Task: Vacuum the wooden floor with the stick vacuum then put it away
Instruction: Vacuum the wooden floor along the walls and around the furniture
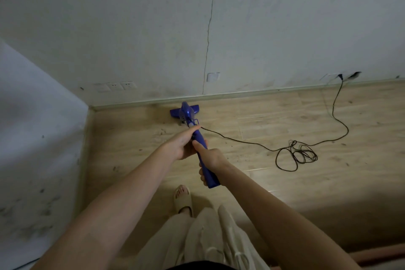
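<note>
A blue stick vacuum [186, 114] stands on the wooden floor [274, 182], its head close to the skirting board of the far wall. My left hand [182, 143] holds the blue handle high up, fingers pointing along the shaft. My right hand [211, 160] grips the handle lower down, near its end. A black power cord [293, 153] leaves the vacuum just above my left hand, runs right across the floor, coils in a loose heap and rises to a wall socket [339, 76].
The white far wall [263, 28] meets a white side wall [32, 138] in a corner at the left. Sockets [116, 86] sit low on the far wall. My foot in a beige slipper [183, 199] stands below the handle. Dirt specks dot the floor.
</note>
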Demonstrator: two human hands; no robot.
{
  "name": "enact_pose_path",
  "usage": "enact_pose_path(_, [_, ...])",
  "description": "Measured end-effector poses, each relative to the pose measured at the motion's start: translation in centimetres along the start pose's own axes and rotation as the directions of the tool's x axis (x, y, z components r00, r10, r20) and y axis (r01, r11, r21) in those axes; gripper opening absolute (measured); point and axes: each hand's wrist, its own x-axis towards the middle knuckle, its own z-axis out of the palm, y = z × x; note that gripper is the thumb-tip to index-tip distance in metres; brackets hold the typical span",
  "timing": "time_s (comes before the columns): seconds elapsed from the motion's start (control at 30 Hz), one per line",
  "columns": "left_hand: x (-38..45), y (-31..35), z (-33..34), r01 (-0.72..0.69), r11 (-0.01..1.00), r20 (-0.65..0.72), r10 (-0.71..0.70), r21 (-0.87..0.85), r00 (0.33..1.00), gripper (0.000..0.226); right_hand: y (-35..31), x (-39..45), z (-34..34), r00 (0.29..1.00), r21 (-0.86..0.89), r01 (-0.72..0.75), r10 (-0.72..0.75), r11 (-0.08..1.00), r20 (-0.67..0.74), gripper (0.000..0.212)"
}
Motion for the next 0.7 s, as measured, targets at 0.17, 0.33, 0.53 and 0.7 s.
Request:
enact_pose_path(0.17, [2.0, 1.5, 0.3, -0.015, 1.0, -0.04, 0.016, 0.013, 0.999, 0.033, -1.1, 1.9, 0.5, 0.997, -0.005, 0.012, -0.013, 1.0, -0.077, 0.057])
enact_pose_path(0.33, [2.4, 2.8, -1.5, 0.008, 0.993, -0.03, -0.005, 0.117, 1.0, 0.035, -1.9, 2.1, 1.9, 0.998, 0.007, -0.002, 0.003, 1.0, -0.063, 0.062])
enact_pose_path(0.53, [1.7, 1.7, -0.5, 0.01, 0.992, -0.049, -0.004, 0.123, 0.999, 0.034, -0.6, 1.5, 1.4, 0.995, -0.023, 0.006, -0.008, 1.0, -0.102, 0.055])
enact_pose_path(0.7, [0.9, -0.8, 0.7, 0.015, 0.995, -0.015, -0.014, 0.103, 1.0, 0.037, 1.3, -0.3, -0.5, 0.994, -0.073, -0.013, 0.005, 0.997, -0.112, 0.056])
